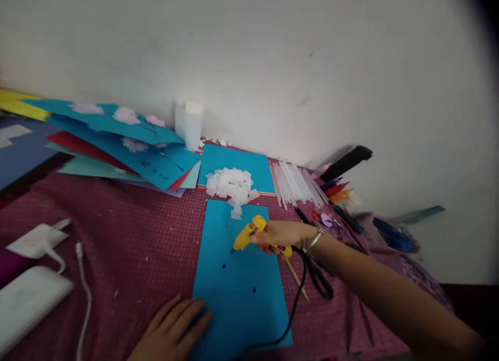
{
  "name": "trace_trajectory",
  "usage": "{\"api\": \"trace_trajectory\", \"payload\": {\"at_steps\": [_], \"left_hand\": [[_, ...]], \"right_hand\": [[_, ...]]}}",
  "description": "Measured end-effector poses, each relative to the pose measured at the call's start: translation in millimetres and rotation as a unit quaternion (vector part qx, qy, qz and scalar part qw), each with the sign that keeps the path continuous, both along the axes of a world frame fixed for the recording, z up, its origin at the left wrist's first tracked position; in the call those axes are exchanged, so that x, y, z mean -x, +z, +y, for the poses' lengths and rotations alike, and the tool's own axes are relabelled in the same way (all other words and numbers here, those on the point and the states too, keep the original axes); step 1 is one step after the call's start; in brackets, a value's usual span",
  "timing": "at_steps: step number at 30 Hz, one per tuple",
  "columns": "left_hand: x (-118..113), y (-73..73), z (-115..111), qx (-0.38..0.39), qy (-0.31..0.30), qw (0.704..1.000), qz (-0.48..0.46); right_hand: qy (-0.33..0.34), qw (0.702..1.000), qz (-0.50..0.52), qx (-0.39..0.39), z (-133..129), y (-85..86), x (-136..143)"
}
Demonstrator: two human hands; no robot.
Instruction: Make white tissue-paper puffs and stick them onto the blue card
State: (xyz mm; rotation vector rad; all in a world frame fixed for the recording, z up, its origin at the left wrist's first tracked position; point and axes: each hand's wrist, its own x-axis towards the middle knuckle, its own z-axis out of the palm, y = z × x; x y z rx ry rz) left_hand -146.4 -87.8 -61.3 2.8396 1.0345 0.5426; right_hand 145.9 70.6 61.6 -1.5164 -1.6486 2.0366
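My right hand (275, 233) is closed round a yellow hot glue gun (245, 237), its nozzle pointing down and left over a blue sheet of paper (237, 319). A few small dark spots mark the sheet below the nozzle. Whether the tip touches the paper I cannot tell. From the gun's handle a black cord (294, 309) loops down across the sheet's right side. My left hand (173, 330) lies flat with fingers stretched out, its fingertips on the sheet's lower left edge. Beyond the sheet's top, white paper scraps (230, 183) are heaped on a stack of blue paper (257, 166).
Decorated blue and red cards (117, 137) lean at the back left, beside a white cylinder (189, 124). White glue sticks (294, 181) lie right of the stack. A wooden stick (297, 279), pens and tools lie along the right. A white power bank (31, 304) and cable (83, 283) occupy the left.
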Motion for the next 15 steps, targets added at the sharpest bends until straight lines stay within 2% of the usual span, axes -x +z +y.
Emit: {"api": "trace_trajectory", "payload": {"at_steps": [1,2,4,5,7,9,13,15], "left_hand": [[0,6.4,-1,0.025,0.009,1.0,0.008],[-1,12.2,-2,0.053,0.023,0.998,0.014],[-5,20.5,-6,0.1,0.047,0.994,0.023],[-7,22.9,-8,0.116,0.058,0.991,0.023],[-10,26.6,-10,0.13,0.073,0.989,0.015],[-15,32.9,-14,0.132,0.086,0.987,0.011],[-34,63.8,-38,0.14,0.132,0.981,-0.035],[-53,82.7,-57,0.201,0.155,0.961,-0.114]], "right_hand": [[-0.014,0.998,0.033,0.042,-10,-1.7,-4],[-0.1,0.99,0.097,0.028,-23,-4.9,-8],[-0.152,0.976,0.157,0.021,-55,-15.1,-13],[-0.204,0.95,0.233,0.034,-72,-21.2,-13],[-0.225,0.912,0.336,0.074,-103,-32.5,-8],[-0.21,0.896,0.382,0.087,-126,-38.9,3],[-0.254,0.889,0.38,-0.015,-158,-34.6,29],[-0.278,0.885,0.362,-0.093,-171,-31.6,39]]}}
